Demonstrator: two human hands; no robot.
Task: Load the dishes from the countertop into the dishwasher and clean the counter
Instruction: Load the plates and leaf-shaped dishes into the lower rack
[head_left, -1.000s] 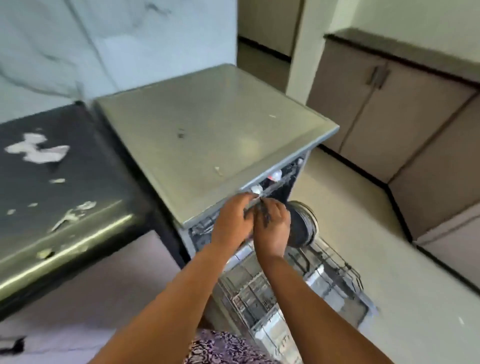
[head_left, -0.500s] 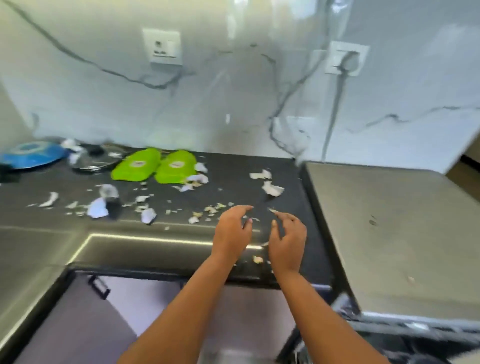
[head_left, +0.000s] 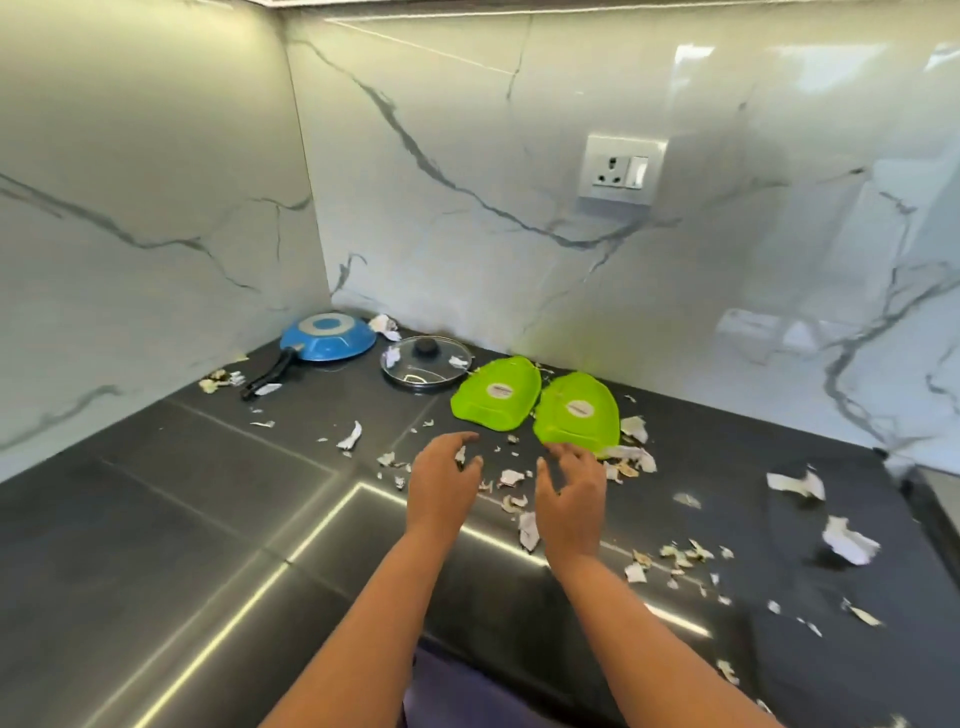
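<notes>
Head: left hand (head_left: 441, 480), right hand (head_left: 571, 496) loosely spread, empty, above countertop (head_left: 208, 519).

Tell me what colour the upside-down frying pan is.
Blue pan, grey base ring, black handle; head view.

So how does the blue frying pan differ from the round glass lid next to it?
The blue frying pan is opaque and lies upside down, base up; the round glass lid is clear and lies knob up. The pan has a long black handle, the lid only a small black knob. Both rest on the dark countertop near the back wall.
</notes>
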